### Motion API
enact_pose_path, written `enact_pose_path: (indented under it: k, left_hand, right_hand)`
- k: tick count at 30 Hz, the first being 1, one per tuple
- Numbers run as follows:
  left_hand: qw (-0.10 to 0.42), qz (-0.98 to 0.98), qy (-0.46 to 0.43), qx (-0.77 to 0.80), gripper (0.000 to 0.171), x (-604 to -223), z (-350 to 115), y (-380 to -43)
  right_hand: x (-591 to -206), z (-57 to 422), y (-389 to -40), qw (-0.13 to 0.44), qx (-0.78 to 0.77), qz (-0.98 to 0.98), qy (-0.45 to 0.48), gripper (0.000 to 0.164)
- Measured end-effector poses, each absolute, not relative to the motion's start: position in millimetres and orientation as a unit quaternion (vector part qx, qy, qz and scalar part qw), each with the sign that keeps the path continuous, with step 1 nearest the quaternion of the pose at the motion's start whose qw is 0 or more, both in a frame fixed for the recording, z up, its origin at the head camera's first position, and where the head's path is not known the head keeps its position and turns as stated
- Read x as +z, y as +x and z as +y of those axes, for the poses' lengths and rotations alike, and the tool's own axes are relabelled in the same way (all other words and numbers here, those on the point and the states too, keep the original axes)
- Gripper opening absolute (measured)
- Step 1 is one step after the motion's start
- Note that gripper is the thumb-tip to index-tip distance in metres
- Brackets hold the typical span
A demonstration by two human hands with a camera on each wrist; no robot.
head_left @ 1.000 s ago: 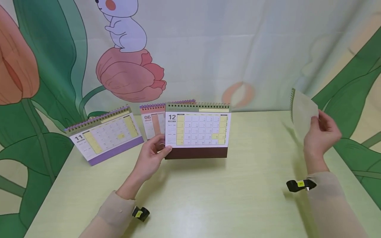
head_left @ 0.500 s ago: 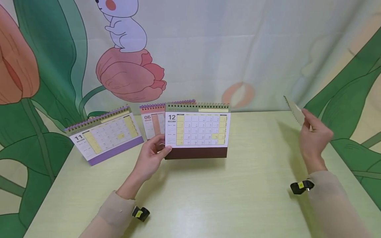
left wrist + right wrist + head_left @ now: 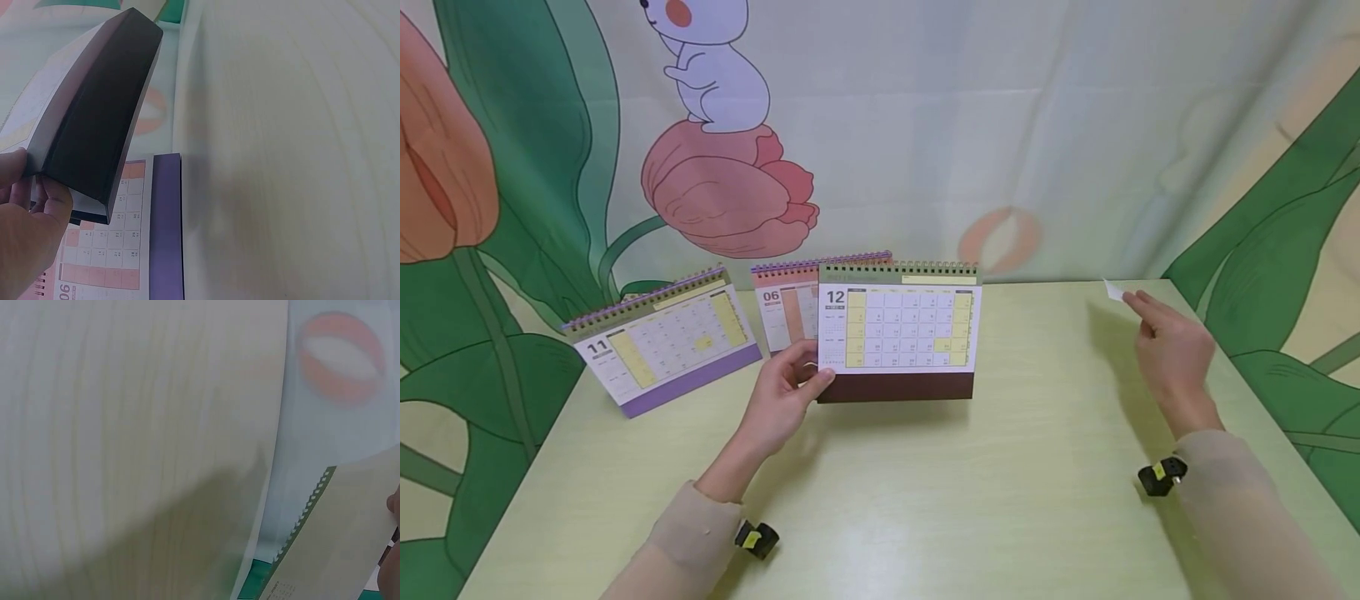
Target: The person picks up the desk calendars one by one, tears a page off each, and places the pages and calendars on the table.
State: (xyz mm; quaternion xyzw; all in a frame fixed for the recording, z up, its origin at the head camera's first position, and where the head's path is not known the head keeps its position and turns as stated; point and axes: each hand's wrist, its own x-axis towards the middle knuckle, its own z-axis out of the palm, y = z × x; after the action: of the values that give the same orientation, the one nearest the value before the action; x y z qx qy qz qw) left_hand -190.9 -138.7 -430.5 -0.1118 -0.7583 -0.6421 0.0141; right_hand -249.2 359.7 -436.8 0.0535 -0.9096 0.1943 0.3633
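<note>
My left hand (image 3: 778, 396) grips a desk calendar (image 3: 898, 329) by its lower left edge, thumb in front and fingers behind. The calendar shows month 12, with a dark brown base and a ring binding along the top. In the left wrist view its dark underside (image 3: 103, 106) hangs tilted above the table. At the far right, my right hand (image 3: 1176, 358) pinches a loose calendar page (image 3: 1113, 290), mostly hidden behind the hand in the head view. The right wrist view shows that page's green, notched edge (image 3: 300, 522) and its pale face.
A calendar with a purple base (image 3: 662, 342), showing month 11, stands slanted on the left. Behind the held calendar stands a pink one (image 3: 782, 312) showing month 06. The pale table (image 3: 925, 500) ends at a printed curtain (image 3: 910, 133).
My right hand has moved left and turned, so the page went from its broad face to a small sliver. My left hand and its calendar have barely shifted.
</note>
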Motion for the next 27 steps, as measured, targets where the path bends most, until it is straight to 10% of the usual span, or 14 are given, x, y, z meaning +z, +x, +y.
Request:
enact_pose_path:
  k: [27]
  left_hand:
    - [0.010,-0.758,-0.115,-0.642,0.035,-432,-137,-193]
  right_hand:
    - [-461,368,-253,0.183,0.130,-0.969,0.105,0.051]
